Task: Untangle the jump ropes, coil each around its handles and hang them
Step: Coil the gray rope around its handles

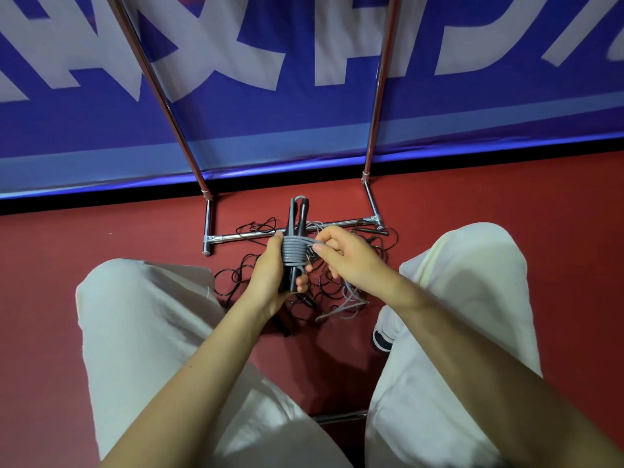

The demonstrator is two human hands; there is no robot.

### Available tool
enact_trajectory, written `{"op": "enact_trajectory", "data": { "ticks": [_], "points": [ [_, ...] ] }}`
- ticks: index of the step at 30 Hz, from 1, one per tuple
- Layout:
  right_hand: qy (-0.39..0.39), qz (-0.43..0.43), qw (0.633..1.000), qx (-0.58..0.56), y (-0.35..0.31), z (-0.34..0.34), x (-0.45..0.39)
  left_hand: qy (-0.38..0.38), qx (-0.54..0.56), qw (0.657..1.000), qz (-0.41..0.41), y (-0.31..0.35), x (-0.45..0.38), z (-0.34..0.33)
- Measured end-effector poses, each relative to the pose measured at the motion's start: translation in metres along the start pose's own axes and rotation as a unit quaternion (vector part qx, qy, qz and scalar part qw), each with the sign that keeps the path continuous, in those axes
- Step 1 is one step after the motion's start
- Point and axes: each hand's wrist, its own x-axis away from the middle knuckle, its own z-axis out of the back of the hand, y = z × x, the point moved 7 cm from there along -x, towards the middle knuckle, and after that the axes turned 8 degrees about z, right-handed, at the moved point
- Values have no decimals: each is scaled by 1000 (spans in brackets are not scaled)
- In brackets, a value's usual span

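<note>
My left hand point(268, 275) grips two black handles point(297, 214) held together upright, with several turns of grey rope point(293, 253) coiled round their middle. My right hand point(344, 255) pinches the same grey rope just right of the coil, and its loose tail point(347, 304) trails down to the floor. Under both hands a tangle of thin black rope point(256, 268) lies on the red floor, with another black handle point(371, 230) at its far right.
A chrome rack point(256, 234) stands just beyond the hands, its two uprights rising against a blue and white banner point(304, 123). My knees in pale trousers point(141, 315) flank the pile. A shoe point(383, 336) shows at the right. Another chrome bar point(341, 417) lies between my legs.
</note>
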Motion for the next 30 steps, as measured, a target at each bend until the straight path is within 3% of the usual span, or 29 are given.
{"op": "enact_trajectory", "data": {
  "ticks": [4,11,20,24,27,29,30],
  "points": [
    [15,6,1000,-9,3,7,-3,-21,18,1000,-8,5,1,-3],
    [42,19,989,-141,-9,20,-3,-140,24,990,0,8,10,-20],
    [36,25,989,-144,-11,18,-5,-149,81,985,43,2,15,-26],
    [4,24,982,-185,-17,8,-2,-254,127,954,95,-8,24,-39],
    [-50,4,978,-203,-18,-6,3,-391,156,896,140,-14,32,-51],
    [-55,-9,972,-229,-18,-11,6,-399,139,894,149,-15,33,-51],
    [-47,-11,969,-241,-19,-11,6,-364,99,915,145,-16,30,-50]
  ]
}}
